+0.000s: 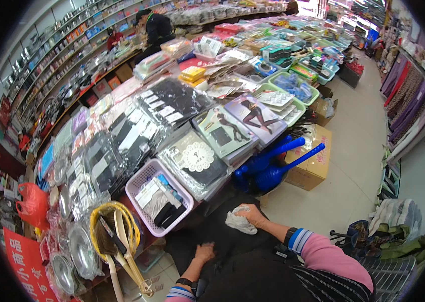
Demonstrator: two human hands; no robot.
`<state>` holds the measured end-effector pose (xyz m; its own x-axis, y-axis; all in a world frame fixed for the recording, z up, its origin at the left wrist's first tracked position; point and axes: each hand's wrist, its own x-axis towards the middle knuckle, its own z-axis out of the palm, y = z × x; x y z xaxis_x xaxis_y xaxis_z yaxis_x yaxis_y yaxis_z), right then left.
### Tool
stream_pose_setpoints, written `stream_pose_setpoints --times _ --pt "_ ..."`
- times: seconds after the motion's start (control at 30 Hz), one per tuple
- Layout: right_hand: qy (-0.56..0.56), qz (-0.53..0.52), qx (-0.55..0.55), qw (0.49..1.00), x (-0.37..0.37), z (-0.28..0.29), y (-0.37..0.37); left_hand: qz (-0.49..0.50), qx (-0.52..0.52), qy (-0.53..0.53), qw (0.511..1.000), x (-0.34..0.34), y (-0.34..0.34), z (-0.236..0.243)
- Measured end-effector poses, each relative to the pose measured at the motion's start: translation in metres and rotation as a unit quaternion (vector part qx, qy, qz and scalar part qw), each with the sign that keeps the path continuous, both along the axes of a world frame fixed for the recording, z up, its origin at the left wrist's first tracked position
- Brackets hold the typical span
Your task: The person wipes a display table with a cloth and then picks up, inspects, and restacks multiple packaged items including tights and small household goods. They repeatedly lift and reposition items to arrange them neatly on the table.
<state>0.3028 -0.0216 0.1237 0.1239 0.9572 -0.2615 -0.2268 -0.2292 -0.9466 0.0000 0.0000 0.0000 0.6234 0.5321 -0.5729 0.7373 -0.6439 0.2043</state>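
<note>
My right hand is closed round a crumpled white cloth, which rests against a black surface. What that black surface belongs to, I cannot make out. My left hand lies on its near left part with nothing seen in it; its fingers are short and blurred in this view, but look laid out flat. Left of the cloth, a lilac plastic basket with small packaged goods sits at the display's edge. Just beyond the black surface stand blue long-handled plastic tools.
Packaged hosiery covers the long display table. A cardboard box stands on the tiled aisle floor. Wooden-handled utensils in a yellow-rimmed container are at lower left, a metal rack at lower right. A person in dark clothes is far back.
</note>
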Motion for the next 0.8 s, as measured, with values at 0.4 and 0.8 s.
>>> stream_pose_setpoints --times 0.4,0.8 --pt "-0.08 -0.013 -0.012 0.997 0.009 -0.003 0.005 0.118 -0.21 -0.179 0.954 0.015 0.01 -0.019" --pt "-0.103 -0.017 0.011 0.994 0.005 -0.011 -0.001 0.123 -0.315 -0.177 0.924 0.013 0.001 -0.02"
